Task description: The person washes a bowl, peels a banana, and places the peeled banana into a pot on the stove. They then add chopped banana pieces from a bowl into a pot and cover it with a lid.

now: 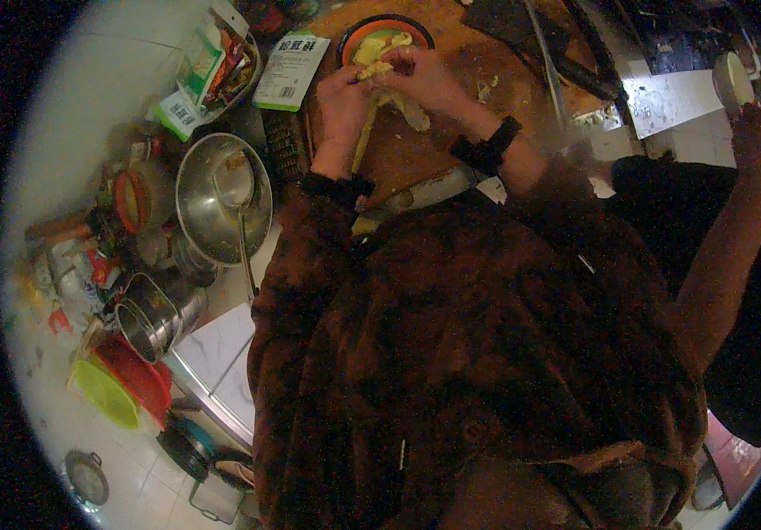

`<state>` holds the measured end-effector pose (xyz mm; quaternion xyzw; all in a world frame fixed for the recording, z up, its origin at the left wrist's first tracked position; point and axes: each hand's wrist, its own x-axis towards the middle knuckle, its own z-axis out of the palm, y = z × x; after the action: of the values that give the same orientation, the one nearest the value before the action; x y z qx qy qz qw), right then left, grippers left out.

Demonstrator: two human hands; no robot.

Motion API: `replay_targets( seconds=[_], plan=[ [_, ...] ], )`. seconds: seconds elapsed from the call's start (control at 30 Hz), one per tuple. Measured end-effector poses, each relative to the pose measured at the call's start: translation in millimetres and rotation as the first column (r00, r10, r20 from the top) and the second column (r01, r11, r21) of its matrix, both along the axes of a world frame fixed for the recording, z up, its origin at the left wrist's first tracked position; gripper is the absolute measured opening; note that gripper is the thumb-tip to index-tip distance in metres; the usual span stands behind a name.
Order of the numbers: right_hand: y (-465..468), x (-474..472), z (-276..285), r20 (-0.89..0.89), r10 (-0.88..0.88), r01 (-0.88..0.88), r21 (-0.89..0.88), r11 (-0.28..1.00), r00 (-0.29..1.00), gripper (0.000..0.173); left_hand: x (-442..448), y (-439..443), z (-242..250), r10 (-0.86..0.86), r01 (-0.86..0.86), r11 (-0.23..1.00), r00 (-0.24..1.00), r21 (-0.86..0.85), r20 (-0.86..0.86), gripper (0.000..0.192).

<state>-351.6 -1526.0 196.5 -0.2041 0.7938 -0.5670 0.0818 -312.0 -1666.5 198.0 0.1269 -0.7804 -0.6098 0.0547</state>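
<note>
Both hands meet at the near rim of a dark-rimmed bowl with an orange inside (352, 45). My left hand (342, 99) and my right hand (423, 81) pinch a small piece of yellow food (373, 70) between them. More pale yellow food pieces (372, 48) lie in the bowl. Under my hands, a pale, limp strip of food (410, 112) rests on the brown wooden cutting board (413, 156). Nearer to my body, a broad knife blade (430, 191) lies along the board. What kind of food it is cannot be made out.
Left of the board are a box grater (285, 149), a printed seasoning pouch (289, 71), a steel bowl (195, 209) with a ladle (242, 225), and a basket of packets (254, 73). At right, another person's arm (731, 265) holds a white bowl (733, 79) near the stove (678, 40).
</note>
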Motion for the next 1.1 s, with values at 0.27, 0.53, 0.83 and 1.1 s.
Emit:
replay_targets(
  seconds=[0.27, 0.53, 0.83, 1.1],
  plan=[
    [-4.7, -37.7, -20.9, -0.079, 0.038, -0.025, 0.168, 0.985, 0.996, 0.03, -6.6, -3.8, -6.7, -0.007, 0.007, 0.998, 1.0, -0.06, 0.005, 0.021],
    [6.1, -49.0, -10.5, -0.142, 0.155, -0.068, 0.485, 0.872, 0.978, 0.037, -17.0, -19.0, -20.5, -0.269, 0.004, 0.643, 0.937, -0.766, -0.221, 0.02],
    [9.2, -30.2, -25.4, -0.046, 0.166, -0.153, 0.209, 0.966, 0.985, 0.022, -0.9, -10.8, 20.0, -0.207, 0.196, 0.978, 0.955, 0.068, 0.214, 0.025],
    [9.6, -35.4, -30.1, 0.023, 0.143, -0.145, 0.16, 0.976, 0.989, 0.019, -0.9, -25.8, 16.3, -0.456, 0.309, 0.811, 0.866, 0.497, 0.205, 0.027]
  ],
)
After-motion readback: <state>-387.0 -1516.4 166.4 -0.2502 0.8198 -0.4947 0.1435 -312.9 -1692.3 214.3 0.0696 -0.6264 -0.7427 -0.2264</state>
